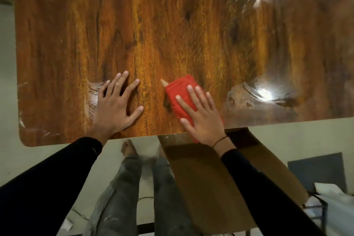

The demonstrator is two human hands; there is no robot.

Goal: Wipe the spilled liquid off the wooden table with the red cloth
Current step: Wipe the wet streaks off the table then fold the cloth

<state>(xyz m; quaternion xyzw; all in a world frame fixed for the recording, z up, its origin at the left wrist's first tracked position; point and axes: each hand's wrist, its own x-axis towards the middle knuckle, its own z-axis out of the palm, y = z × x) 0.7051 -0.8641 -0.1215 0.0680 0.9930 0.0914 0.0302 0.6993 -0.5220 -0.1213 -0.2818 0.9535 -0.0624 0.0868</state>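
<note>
A folded red cloth (pixel 179 90) lies on the glossy wooden table (pixel 172 25) close to its near edge. My right hand (pixel 201 115) presses flat on the cloth with fingers spread, covering its near half; part of the cloth hangs over the table edge under my wrist. My left hand (pixel 116 105) rests flat on the bare wood to the left, fingers apart, holding nothing. A wet smear (pixel 254 97) shines on the wood right of the cloth. Another wet patch (pixel 93 92) shows beside my left hand.
A brown wooden bench or chair seat (pixel 210 178) stands under the table's near edge on the right. My legs and a bare foot (pixel 128 149) are on the pale floor below. A dark board (pixel 316 170) and white clutter sit at the lower right.
</note>
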